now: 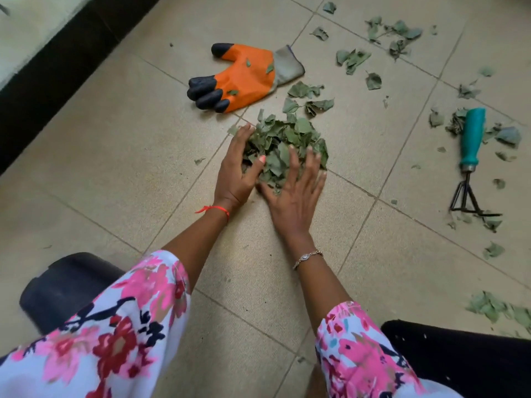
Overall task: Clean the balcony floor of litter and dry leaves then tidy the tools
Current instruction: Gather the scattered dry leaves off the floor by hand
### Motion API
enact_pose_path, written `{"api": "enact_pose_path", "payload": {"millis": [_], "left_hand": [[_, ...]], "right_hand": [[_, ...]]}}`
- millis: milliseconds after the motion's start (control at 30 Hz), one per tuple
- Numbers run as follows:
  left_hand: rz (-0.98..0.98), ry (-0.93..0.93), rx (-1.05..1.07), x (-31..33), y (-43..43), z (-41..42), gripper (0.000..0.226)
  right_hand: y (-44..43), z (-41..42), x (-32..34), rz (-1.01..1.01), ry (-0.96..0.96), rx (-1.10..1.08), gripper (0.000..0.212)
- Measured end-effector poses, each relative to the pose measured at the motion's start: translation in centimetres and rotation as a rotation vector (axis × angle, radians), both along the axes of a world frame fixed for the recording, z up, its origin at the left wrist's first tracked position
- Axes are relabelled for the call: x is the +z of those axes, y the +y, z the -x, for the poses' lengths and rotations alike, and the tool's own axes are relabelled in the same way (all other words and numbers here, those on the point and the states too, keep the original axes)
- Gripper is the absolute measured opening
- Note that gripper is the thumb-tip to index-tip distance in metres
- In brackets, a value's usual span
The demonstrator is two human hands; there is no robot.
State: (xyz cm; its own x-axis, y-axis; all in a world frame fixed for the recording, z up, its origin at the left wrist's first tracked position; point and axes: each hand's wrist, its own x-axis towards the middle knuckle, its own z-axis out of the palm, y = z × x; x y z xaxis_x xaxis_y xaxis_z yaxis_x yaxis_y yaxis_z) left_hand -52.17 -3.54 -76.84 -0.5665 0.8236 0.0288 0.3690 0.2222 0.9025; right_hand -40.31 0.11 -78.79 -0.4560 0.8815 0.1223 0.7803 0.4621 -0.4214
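Note:
A heap of dry green leaves [290, 139] lies on the beige tiled floor [120, 156] in the middle of the view. My left hand [237, 173] cups the heap's left side, fingers bent along its edge. Flat on the heap's near side presses my right hand [296, 191], its fingers spread and straight. An orange work glove [244, 76] with black fingertips lies just beyond the heap, a few leaf bits on it. A hand rake [469, 156] with a teal handle and dark prongs lies at the right among loose leaves.
Scattered leaves [393, 35] cover the tiles at the top right, and another clump [494, 308] lies at the lower right. A dark skirting strip [57, 67] runs along the wall at the left. A black object [63, 285] sits by my left sleeve.

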Motion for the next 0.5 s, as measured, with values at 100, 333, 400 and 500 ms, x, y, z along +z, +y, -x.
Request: {"api": "enact_pose_path", "payload": {"millis": [100, 333, 400, 500], "left_hand": [[-0.003, 0.084, 0.011, -0.3, 0.3, -0.2, 0.064], [0.078, 0.159, 0.075, -0.8, 0.8, -0.4, 0.067], [0.109, 0.185, 0.078, -0.8, 0.9, -0.4, 0.067], [0.155, 0.222, 0.085, -0.8, 1.0, -0.5, 0.067]], "right_hand": [[3.7, 0.6, 0.8, -0.023, 0.046, 0.038, 0.087], [6.1, 1.7, 1.0, 0.07, 0.155, 0.121, 0.073], [6.1, 2.0, 0.8, 0.073, 0.189, 0.086, 0.067], [5.8, 2.0, 0.6, 0.055, 0.185, 0.084, 0.061]]}}
